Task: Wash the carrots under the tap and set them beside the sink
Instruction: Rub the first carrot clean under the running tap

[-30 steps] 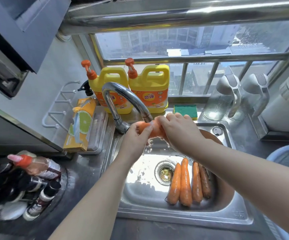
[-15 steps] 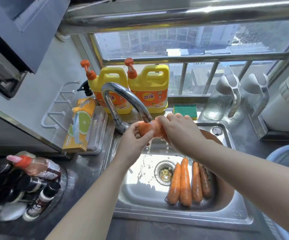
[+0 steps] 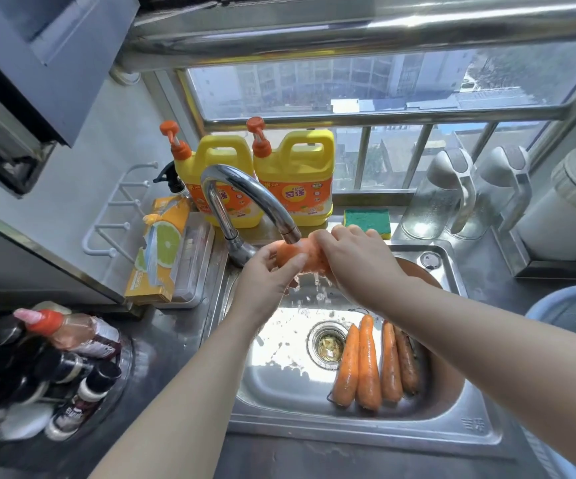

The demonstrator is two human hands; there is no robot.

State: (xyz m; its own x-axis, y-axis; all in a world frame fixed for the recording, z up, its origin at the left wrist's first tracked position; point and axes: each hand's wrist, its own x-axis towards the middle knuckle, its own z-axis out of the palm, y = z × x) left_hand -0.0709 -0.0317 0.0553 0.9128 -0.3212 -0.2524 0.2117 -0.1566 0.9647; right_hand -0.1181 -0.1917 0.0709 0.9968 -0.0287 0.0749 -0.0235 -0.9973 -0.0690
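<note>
— What are the hands doing?
— The left hand (image 3: 265, 281) and right hand (image 3: 352, 257) both curl round one carrot (image 3: 293, 254), held just under the tap (image 3: 245, 191) spout. They cover most of it, so only an orange middle patch shows
— And the rest?
— Four more carrots (image 3: 366, 361) lie side by side in the sink (image 3: 452, 426), right of the drain (image 3: 328, 344). The right forearm (image 3: 486, 340) overlaps the far end of the rightmost one. The water (image 3: 310, 288) under the hands is a blur

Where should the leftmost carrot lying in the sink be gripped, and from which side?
Grip the leftmost carrot around its thick near end, from above on the drain side: that flank is free, the next carrot crowds its right flank, and the far tip tapers thin.
</note>
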